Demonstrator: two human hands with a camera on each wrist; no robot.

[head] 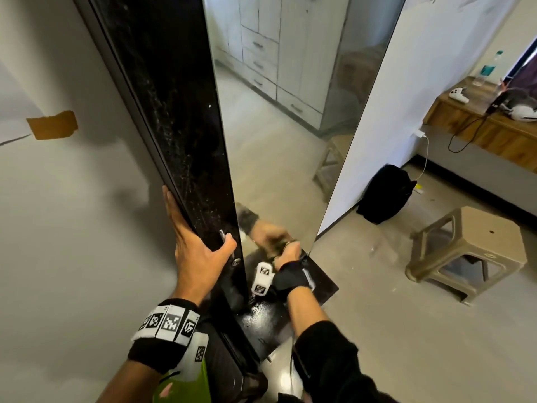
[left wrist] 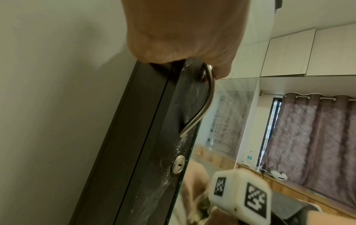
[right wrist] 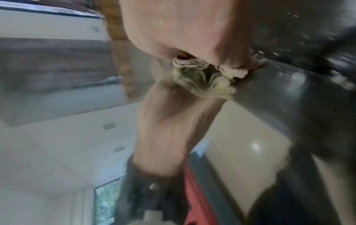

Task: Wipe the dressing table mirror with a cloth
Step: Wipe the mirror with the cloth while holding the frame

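Fingers of the right hand (head: 286,254) are curled round a bunched cloth (right wrist: 204,79) and press it on the bottom corner of the mirror (head: 279,135), whose long axis goes up and away from this hand. Left hand (head: 200,251) grips the dark frame (head: 174,126) beside the handle (left wrist: 202,105), so the right hand is nearer to the unwiped glass above

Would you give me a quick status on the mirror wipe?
Left hand grips frame edge by handle. Right hand presses cloth low on mirror. Nothing in the way.
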